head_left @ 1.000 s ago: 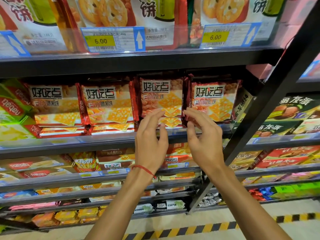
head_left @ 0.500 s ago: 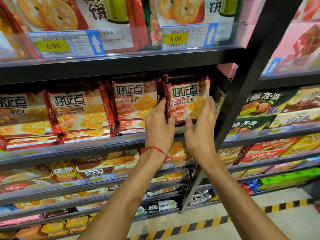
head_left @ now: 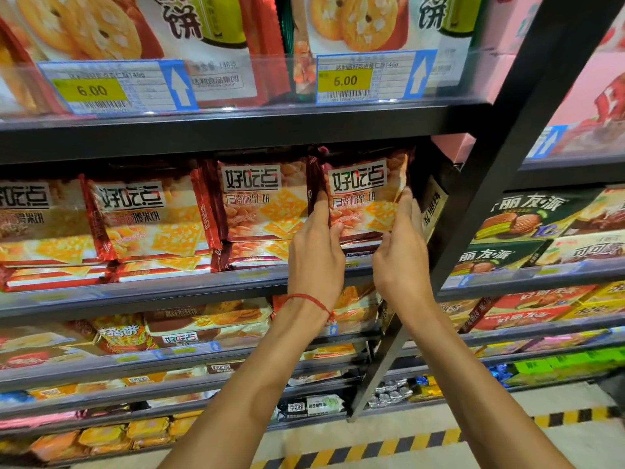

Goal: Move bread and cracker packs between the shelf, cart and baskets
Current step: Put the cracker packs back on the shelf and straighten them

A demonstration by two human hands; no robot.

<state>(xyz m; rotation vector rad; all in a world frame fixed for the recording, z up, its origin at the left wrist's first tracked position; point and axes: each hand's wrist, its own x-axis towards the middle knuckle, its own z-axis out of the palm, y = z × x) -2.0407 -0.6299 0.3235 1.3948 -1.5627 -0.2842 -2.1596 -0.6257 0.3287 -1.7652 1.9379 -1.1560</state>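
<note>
gripping the rightmost cracker pack (head_left: 367, 198) by its side edges, the left hand (head_left: 316, 262) and right hand (head_left: 402, 265) are holding it upright on the shelf (head_left: 169, 287), so the move to cart or basket is seemingly only beginning.

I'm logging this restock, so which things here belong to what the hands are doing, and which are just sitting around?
In use: cracker pack, gripped at its sides by left hand and right hand; its shelf.
Just there: neighbouring cracker pack, price tag, green boxes, striped floor tape.
</note>
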